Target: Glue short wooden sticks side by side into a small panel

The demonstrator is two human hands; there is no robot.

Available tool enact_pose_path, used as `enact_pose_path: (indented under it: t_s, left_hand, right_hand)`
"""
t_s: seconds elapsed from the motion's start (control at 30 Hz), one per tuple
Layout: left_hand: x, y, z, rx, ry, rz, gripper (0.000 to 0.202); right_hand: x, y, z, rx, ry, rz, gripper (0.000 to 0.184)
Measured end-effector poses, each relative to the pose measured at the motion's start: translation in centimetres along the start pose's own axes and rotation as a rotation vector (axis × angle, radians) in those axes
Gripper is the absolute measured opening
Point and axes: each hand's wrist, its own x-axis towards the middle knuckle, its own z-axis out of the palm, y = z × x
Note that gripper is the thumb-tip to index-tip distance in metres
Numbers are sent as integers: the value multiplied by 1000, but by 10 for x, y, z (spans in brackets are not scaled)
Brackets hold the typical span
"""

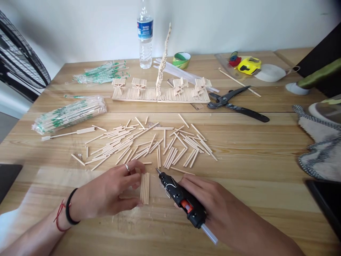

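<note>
My left hand point(117, 190) has its thumb and fingers at the two ends of a small panel of short wooden sticks point(145, 188) laid side by side on the table. A ring is on one finger. My right hand point(205, 202) is wrapped round a black hot glue gun point(183, 199), whose nozzle points up and left, just right of the panel and apart from it. A clear glue stick point(209, 234) sticks out of the gun's back end. Many loose cut sticks point(114, 145) lie scattered beyond both hands.
Behind the sticks stands a stick-built model point(160, 94) with a tall curved spire. Pliers point(234, 103), a yellow tape measure point(249, 65), green tape point(181, 60) and a water bottle point(145, 42) are around it. Bagged sticks point(71, 113) lie left; a cloth point(317, 142) lies right.
</note>
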Motion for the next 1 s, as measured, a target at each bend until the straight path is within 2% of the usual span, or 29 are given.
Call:
enact_pose_path:
  t_s: [0.27, 0.37, 0.47, 0.67, 1.0]
  left_hand:
    - [2, 0, 0, -36, 9, 17, 22]
    - [2, 1, -2, -55, -24, -17, 25]
    - [1, 0, -2, -59, -47, -48, 20]
    - [-1, -2, 0, -32, -66, -47, 23]
    - [0, -1, -1, -44, -49, -27, 30]
  right_hand:
    - [0, 3, 2, 11, -1, 14, 36]
    - [-2, 8, 5, 22, -47, 28, 34]
    - [-3, 10, 7, 14, -81, 26, 30]
    - [0, 8, 4, 40, -53, 39, 26]
    - [-2, 11, 7, 36, -90, 31, 33]
